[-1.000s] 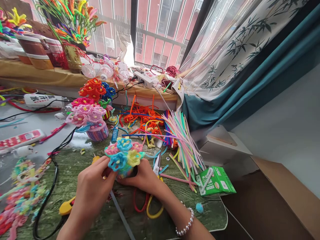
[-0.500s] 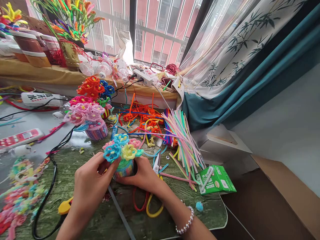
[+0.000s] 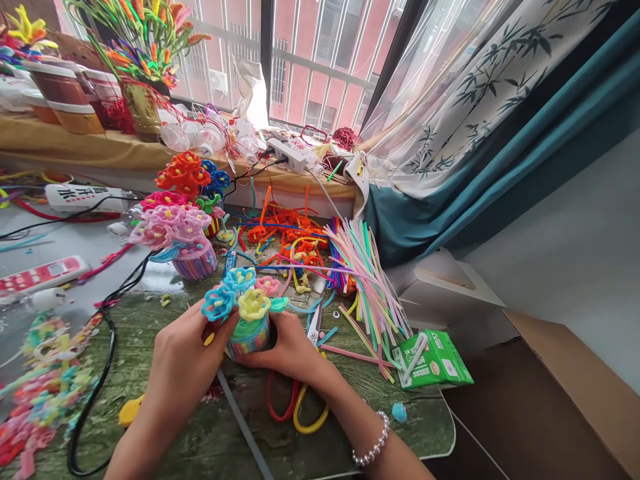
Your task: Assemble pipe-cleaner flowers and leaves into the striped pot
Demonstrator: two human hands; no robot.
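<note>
A small striped pot (image 3: 249, 338) of pipe-cleaner flowers stands near the table's front. My right hand (image 3: 285, 347) is wrapped round the pot's right side and front. Above the pot's left rim, my left hand (image 3: 193, 350) pinches under a blue pipe-cleaner flower (image 3: 219, 303); its stem is hidden by the fingers. A second blue flower (image 3: 239, 279), a yellow flower (image 3: 254, 304), a pink flower (image 3: 267, 286) and a green leaf (image 3: 279, 305) rise from the same pot. Just behind my right hand lie scissors with white blades (image 3: 315, 325) and red and yellow handles (image 3: 310, 417).
Finished pink flowers in a purple pot (image 3: 196, 260) stand behind on the left. Loose pipe cleaners (image 3: 367, 280) and a green box (image 3: 433, 360) lie right. A black cable (image 3: 107, 353) and a pile of pastel pieces (image 3: 47, 393) lie left. A glue stick (image 3: 229, 261) lies behind.
The blue flower in my left hand has shifted slightly left and tilts away from the others. My right hand stays round the pot.
</note>
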